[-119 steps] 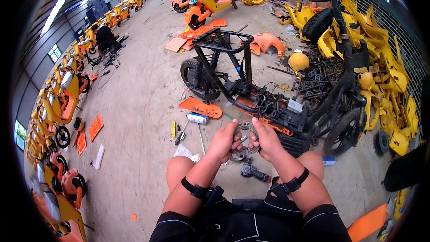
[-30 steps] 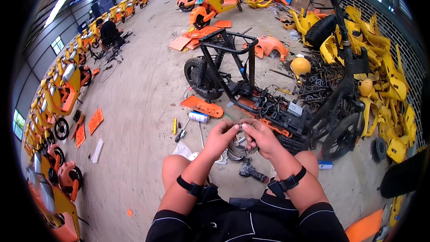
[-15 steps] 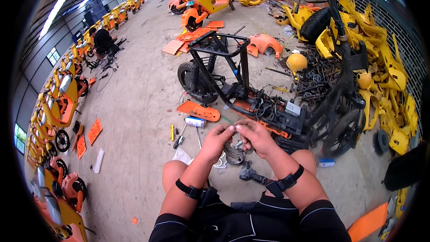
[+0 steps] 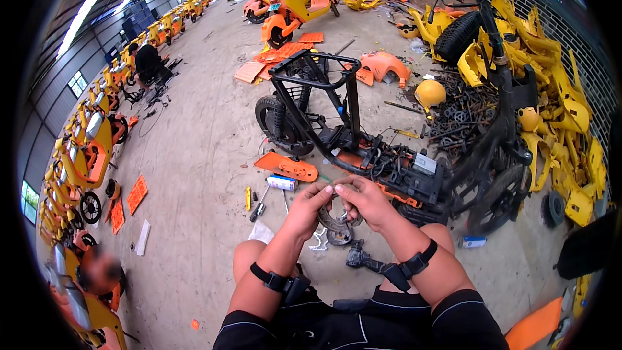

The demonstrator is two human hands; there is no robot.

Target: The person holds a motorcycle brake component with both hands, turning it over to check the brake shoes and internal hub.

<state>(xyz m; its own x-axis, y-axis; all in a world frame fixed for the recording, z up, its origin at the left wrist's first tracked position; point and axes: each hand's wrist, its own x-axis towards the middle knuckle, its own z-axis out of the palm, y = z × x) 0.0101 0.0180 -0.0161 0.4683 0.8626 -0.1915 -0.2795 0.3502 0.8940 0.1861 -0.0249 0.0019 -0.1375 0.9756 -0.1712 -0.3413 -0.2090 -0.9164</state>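
Holding a curved grey metal part between two bare hands

Both hands meet above the concrete floor [image 4: 188, 155], in front of the seated wearer's knees; the left hand [image 4: 310, 206] and the right hand [image 4: 365, 201] are curled nearly closed, the thumb tips almost touching, with the curved grey metal part [image 4: 333, 220] pinched between them; it shows just below the fingers, which hide its upper portion, so that the exact grip of each fingertip cannot be told; beneath it, on the floor, lies a dark round metal component [image 4: 340, 238], partly covered in this view; just beside this is a small white part with a jagged outline [image 4: 319, 240], and nearer the wearer a black-and-grey power tool [image 4: 364, 259]; to the left of the hands are a white-and-blue cylindrical can [image 4: 281, 183], a black-handled screwdriver [image 4: 257, 211] and a long orange plastic panel [image 4: 286, 166]; beyond the hands stands a stripped black tubular scooter frame [image 4: 353, 104]; at right, a heap of yellow plastic body panels [image 4: 573, 116]; at far left, a row of yellow-and-orange scooters [image 4: 95, 146]
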